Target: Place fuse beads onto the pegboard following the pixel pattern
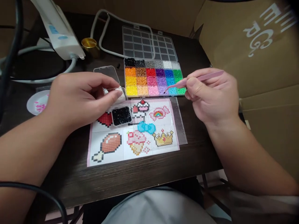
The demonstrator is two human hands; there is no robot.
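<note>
My right hand (211, 93) pinches pink tweezers (201, 77), whose dark tip hangs over the purple compartments of the bead case (126, 95). A tiny dark speck shows at that tip, perhaps a bead. My left hand (84, 93) has its thumb and forefinger closed about a small clear box with white beads (121, 96), partly hidden by the fingers. Just in front of it, an open small box of black beads (121, 116) rests on the pattern sheet (107, 160). A turquoise bead bow (146, 127) lies among the printed pictures on a clear pegboard (182, 124).
Pink beads lie in a white dish (35, 105) left of my wrist. Behind stand a gold cup (90, 45) and a white device with a thick cord (63, 42). Cardboard walls (268, 84) enclose the right and back. A black cable (39, 191) crosses the lower left.
</note>
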